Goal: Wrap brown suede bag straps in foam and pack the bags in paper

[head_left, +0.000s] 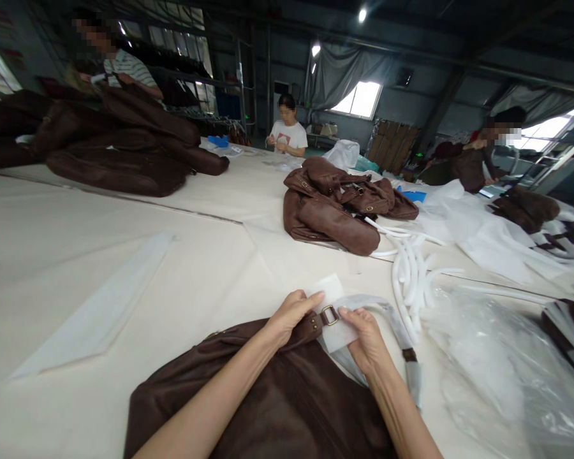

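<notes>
A dark brown handbag (268, 401) lies on the table in front of me. Its strap carries a brass-coloured buckle (330, 315), and a small white wrapping sheet (332, 288) sits behind that buckle. My left hand (294, 313) is closed on the sheet's left side and the strap end, thumb on top. To the right of the buckle, my right hand (363, 335) pinches the sheet where it meets the handle; its lower fingers are partly hidden. The handle (397, 319) curves off to the right, covered in pale, translucent wrapping.
White foam tubes (414, 280) and clear plastic bags (488, 370) lie at right. More brown bags (335, 207) are piled ahead, with others (124, 153) at far left. A folded white sheet (100, 306) rests on the left. Several people work around the table.
</notes>
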Motion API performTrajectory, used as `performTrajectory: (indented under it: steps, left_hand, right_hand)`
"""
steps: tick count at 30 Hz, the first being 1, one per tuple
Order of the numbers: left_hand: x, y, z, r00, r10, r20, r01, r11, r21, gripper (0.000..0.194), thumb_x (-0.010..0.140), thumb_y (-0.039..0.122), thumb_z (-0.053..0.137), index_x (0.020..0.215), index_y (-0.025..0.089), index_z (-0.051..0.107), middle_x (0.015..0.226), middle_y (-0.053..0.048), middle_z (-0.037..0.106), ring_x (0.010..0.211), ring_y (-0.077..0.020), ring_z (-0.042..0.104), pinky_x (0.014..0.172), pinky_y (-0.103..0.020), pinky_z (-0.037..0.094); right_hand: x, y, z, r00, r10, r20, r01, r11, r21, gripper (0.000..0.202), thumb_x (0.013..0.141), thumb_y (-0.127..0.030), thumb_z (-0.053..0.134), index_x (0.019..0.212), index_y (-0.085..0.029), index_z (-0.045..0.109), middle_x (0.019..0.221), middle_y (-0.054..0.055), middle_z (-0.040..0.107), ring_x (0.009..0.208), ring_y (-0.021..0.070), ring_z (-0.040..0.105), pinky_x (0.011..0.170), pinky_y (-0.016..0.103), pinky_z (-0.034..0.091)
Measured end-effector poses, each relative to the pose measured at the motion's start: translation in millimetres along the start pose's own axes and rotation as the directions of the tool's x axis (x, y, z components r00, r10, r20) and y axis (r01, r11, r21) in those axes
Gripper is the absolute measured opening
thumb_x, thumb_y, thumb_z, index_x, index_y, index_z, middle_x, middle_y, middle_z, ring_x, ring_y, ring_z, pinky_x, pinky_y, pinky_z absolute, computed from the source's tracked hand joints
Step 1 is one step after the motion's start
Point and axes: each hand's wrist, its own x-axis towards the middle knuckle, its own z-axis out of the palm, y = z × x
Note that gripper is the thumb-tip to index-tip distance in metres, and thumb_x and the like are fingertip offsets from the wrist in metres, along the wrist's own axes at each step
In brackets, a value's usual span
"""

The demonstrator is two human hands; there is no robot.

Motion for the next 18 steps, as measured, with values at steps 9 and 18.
performTrajectory:
  steps: [9,18]
  left_hand:
    - [-7,3,5.6,0.935,0.093,0.342,-0.071,0.995,-0.075,0.041,0.060,0.038,0.085,0.090,0.013,0.076,0.087,-0.007,0.075,0.081,-0.0201,0.064,0.077,-0.028,0.046]
    - [-8,4,5.5,0.940,0.058,0.335,-0.024,0.994,-0.103,0.029,0.062,0.034,0.081,0.081,0.012,0.077,0.084,-0.008,0.074,0.076,-0.0198,0.063,0.074,-0.028,0.046]
  right_hand:
    - [-25,-13,-15,0.989,0.055,0.139,-0.017,0.965,-0.260,0.032,0.076,-0.034,0.078,0.102,-0.017,0.069,0.098,0.007,0.074,0.088,0.0217,0.069,0.079,0.032,0.054]
    - [-48,7,-72,0.878,-0.357,0.319,0.447,0.370,-0.815,0.056,0.086,-0.019,0.059,0.140,-0.025,0.045,0.132,0.012,0.056,0.115,0.0239,0.058,0.088,0.037,0.055]
